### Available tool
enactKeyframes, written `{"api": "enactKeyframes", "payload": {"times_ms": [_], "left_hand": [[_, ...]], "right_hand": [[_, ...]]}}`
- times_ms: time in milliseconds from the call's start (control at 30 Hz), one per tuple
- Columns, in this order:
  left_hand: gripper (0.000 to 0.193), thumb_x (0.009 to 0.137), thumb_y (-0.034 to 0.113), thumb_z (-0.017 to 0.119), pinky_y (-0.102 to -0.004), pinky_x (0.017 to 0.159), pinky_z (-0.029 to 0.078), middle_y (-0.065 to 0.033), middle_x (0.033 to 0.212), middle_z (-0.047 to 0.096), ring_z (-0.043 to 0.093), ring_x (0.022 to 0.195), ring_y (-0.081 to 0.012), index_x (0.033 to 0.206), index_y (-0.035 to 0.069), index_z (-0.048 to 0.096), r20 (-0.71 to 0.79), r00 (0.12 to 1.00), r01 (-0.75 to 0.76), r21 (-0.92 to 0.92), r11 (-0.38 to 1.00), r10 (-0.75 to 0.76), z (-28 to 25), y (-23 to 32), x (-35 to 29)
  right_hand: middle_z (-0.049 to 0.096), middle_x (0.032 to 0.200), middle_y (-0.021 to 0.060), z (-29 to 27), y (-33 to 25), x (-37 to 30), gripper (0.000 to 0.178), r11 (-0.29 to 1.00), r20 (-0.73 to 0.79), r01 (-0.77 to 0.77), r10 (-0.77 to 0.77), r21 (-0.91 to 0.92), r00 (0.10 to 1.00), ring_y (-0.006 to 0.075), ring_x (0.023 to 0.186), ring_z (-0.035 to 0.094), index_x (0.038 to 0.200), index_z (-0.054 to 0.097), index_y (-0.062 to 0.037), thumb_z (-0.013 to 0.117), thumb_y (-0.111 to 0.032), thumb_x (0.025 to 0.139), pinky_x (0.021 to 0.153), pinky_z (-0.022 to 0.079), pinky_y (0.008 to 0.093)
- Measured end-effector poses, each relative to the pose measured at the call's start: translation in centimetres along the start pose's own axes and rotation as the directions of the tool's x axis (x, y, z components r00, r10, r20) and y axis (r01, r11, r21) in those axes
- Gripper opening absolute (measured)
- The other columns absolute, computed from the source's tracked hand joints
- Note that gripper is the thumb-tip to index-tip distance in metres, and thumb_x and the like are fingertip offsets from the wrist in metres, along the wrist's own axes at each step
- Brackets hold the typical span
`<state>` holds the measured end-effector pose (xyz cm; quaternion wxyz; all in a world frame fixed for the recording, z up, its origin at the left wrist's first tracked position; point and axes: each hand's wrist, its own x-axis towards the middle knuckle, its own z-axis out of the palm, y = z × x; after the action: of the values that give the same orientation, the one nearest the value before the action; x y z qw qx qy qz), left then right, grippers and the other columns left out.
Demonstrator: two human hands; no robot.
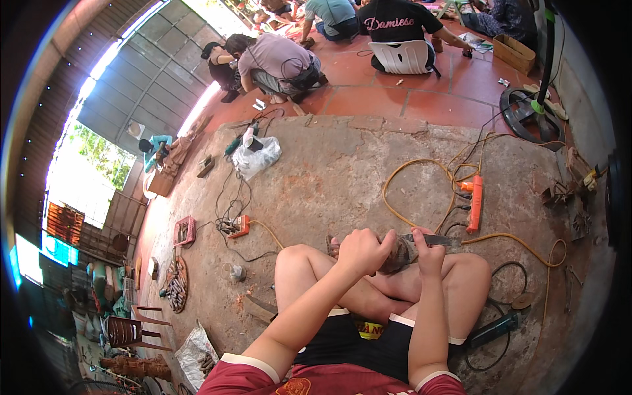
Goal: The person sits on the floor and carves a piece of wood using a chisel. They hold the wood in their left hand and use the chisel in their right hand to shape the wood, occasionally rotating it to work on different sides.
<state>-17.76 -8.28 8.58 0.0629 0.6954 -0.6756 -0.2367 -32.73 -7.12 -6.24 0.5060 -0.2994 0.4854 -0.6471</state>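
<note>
My two hands meet over my crossed legs. My left hand (363,253) is closed in a fist; what lies inside it is hidden by the fingers. Just right of it a grey-brown rough piece (399,258) sits between the hands, above my shins. My right hand (429,251) is closed with its thumb raised, gripping a flat grey metal strip (450,241) like a blade, which sticks out to the right above my knee. Whether the strip touches the rough piece cannot be made out.
An orange power strip (474,205) with a yellow cord lies ahead right. A dark green power tool (495,329) rests by my right thigh. To the left are an orange socket box (238,226), a cup (233,271) and a basket (185,231). Several people sit farther off.
</note>
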Motion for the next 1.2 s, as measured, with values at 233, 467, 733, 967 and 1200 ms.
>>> {"api": "enactKeyframes", "payload": {"times_ms": [233,467,733,967,1200], "left_hand": [[0.067,0.091,0.054,0.051,-0.0469,0.073,0.056,-0.0256,0.061,0.064,0.069,0.069,-0.0429,0.066,-0.005,0.071,-0.002,1.000,-0.002,-0.005,1.000,0.002,0.04,0.00,0.09],[0.065,0.090,0.054,0.052,-0.0476,0.073,0.056,-0.0265,0.062,0.063,0.068,0.070,-0.0435,0.067,-0.004,0.071,-0.012,1.000,0.003,-0.002,1.000,-0.003,0.02,-0.02,0.01],[0.064,0.091,0.052,0.051,-0.0475,0.072,0.056,-0.0254,0.059,0.063,0.068,0.067,-0.0434,0.065,-0.004,0.071,-0.033,0.999,-0.018,-0.001,1.000,0.018,0.27,-0.19,0.01],[0.065,0.091,0.052,0.051,-0.0472,0.071,0.056,-0.0251,0.058,0.063,0.068,0.067,-0.0428,0.065,-0.004,0.070,-0.024,0.999,-0.026,-0.019,0.999,0.026,0.08,0.07,-0.07],[0.064,0.091,0.052,0.052,-0.0476,0.070,0.055,-0.0264,0.061,0.063,0.067,0.068,-0.0436,0.066,-0.004,0.070,-0.042,0.999,-0.021,0.008,1.000,0.021,0.22,-0.12,-0.02]], "right_hand": [[0.069,0.087,0.0007,-0.09,0.03,0.04,0.013,1.000,-0.002,-0.001,0.001,-0.001,1.000,0.0074,0.078,0.061,0.096,0.072,0.0015,0.072,-0.010,0.089,0.070,0.048,0.0221],[0.067,0.084,-0.0015,-0.14,-0.61,0.01,0.013,0.994,-0.004,-0.033,0.034,0.104,0.999,0.0047,0.073,0.056,0.098,0.073,-0.0002,0.072,-0.010,0.090,0.065,0.045,0.0194],[0.067,0.087,-0.0017,0.03,-0.75,-0.23,0.012,0.994,0.043,-0.035,0.031,0.099,0.999,0.0043,0.075,0.056,0.099,0.073,-0.0006,0.072,-0.010,0.090,0.067,0.044,0.0190],[0.068,0.089,-0.0014,-0.05,-0.49,-0.15,0.012,0.996,0.063,-0.027,0.022,0.088,0.998,0.0046,0.078,0.057,0.099,0.072,-0.0006,0.073,-0.009,0.090,0.069,0.045,0.0198],[0.068,0.090,-0.0014,0.23,-0.84,-0.32,0.012,0.994,0.078,-0.060,0.052,0.096,0.996,0.0044,0.078,0.057,0.099,0.072,-0.0002,0.072,-0.008,0.090,0.069,0.045,0.0191]]}}
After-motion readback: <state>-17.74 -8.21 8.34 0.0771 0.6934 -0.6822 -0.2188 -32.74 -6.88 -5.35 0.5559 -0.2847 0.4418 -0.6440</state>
